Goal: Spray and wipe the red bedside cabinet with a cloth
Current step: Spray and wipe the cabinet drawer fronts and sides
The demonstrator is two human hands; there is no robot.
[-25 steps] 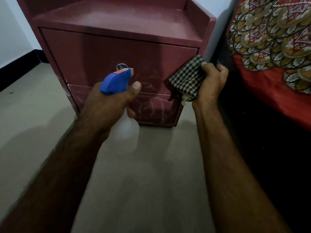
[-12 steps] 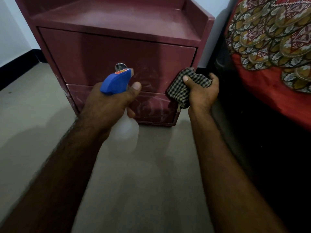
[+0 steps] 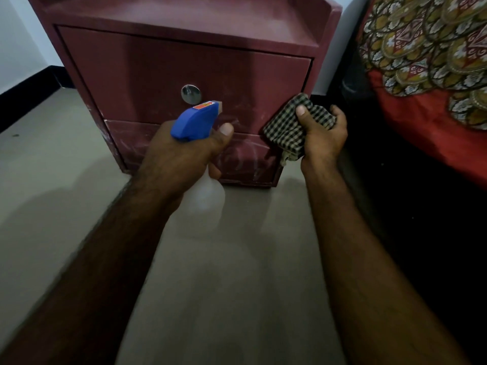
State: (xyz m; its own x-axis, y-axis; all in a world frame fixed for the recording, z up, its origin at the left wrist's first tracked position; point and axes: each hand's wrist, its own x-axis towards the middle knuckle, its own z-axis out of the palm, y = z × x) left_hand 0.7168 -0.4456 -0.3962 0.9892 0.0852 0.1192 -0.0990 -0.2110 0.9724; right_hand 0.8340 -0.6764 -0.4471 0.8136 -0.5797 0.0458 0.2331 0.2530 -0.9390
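Moved since 1 s ago: R hand w/ cloth has dropped from the upper drawer's right edge to the seam betw. the two drawers, and the cloth is now bunched, not spread. L hand w/ spray bottle approx. unchanged.

1. Red cabinet: bedside unit on the floor, directly ahead of both sets of fingers. Upper drawer and lower drawer both shut; whitish scuffs/streaks on the fronts, esp. the lower one.
2. Knob: round, metal, centre of the upper drawer, just above the bottle's nozzle.
3. Cloth: black-and-white check, wadded. R fingers curl round its far side, thumb across the top, gripping it. It sits at the drawers' right end; contact w/ the cabinet front can't be told.
4. Spray bottle: blue trigger head, red label on top, translucent body below the palm. L fingers are wrapped round the neck, thumb up beside the head; nozzle points at the cabinet front, short of it.
5. Floor: plain grey, under both forearms.
6. Bed cover: red w/ patterned print, to the right of the R fingers.
7. Wall: white, w/ dark skirting, to the left of the L fingers.
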